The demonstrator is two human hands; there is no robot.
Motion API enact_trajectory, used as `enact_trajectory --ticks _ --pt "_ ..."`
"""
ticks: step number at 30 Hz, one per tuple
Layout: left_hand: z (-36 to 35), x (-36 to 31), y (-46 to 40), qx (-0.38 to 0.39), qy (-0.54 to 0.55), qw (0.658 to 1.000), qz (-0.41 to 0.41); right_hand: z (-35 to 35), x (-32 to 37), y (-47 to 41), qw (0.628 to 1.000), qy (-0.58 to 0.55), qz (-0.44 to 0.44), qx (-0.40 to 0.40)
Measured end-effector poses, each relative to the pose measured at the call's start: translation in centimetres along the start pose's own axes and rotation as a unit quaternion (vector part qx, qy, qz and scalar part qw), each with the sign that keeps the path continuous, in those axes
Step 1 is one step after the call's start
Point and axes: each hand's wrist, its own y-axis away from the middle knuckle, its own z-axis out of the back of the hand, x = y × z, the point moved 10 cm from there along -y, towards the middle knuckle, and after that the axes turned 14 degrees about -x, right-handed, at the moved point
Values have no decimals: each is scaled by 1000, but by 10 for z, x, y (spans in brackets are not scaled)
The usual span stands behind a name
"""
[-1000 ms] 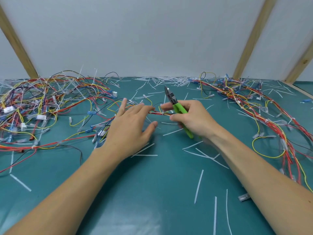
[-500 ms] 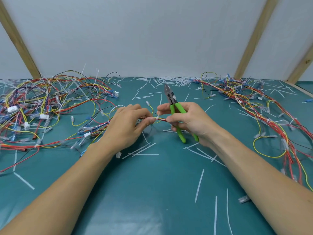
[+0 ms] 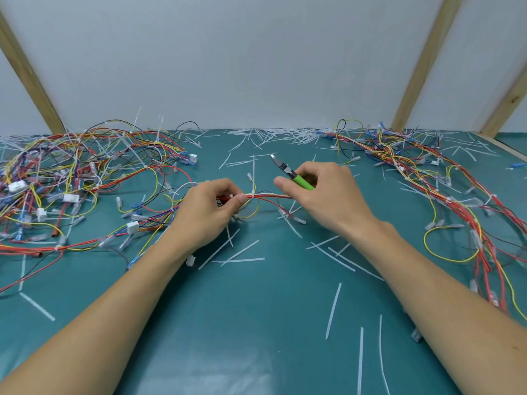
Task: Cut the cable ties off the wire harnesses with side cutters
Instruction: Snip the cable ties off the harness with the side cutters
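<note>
My left hand (image 3: 209,213) pinches a thin bundle of red, white and yellow wires (image 3: 268,196) at the middle of the green mat. A white cable tie (image 3: 253,181) wraps this bundle just right of my fingertips, its tail standing up. My right hand (image 3: 322,192) grips green-handled side cutters (image 3: 291,174), with the jaws pointing up and left above the bundle. Its lower fingers also seem to hold the wires' right end. The cutter jaws are apart from the tie.
A big tangle of harnesses (image 3: 74,178) covers the left of the mat, and another harness run (image 3: 445,183) curves down the right side. Cut white tie pieces (image 3: 333,309) litter the mat (image 3: 256,323). Wooden struts and a white wall stand behind.
My left hand went from lying flat on the wires to pinching the bundle. Both hands lifted and stretched it between them, and the cutters tilted to the left.
</note>
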Motion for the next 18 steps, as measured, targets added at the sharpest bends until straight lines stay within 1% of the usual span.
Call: enact_trajectory --ticks 2,4,8,11,13,16,18 --pt "-3 -1 1 14 -4 1000 0 -1 -3 -2 999 45 15 8" --pt "-5 -2 2 30 -12 999 -3 -1 -2 -2 997 66 28 16" --pt "-7 -1 2 46 -14 999 1 4 3 -2 997 66 37 8" --pt "-6 1 2 44 7 999 14 3 6 -2 996 73 50 15" --pt "-4 1 1 24 3 1000 7 -1 9 -1 994 81 73 30" --pt "10 -8 -1 -51 -62 995 -61 -4 17 1 991 75 104 48" --pt "16 -14 -1 -81 -72 990 -94 -3 22 2 989 71 124 47"
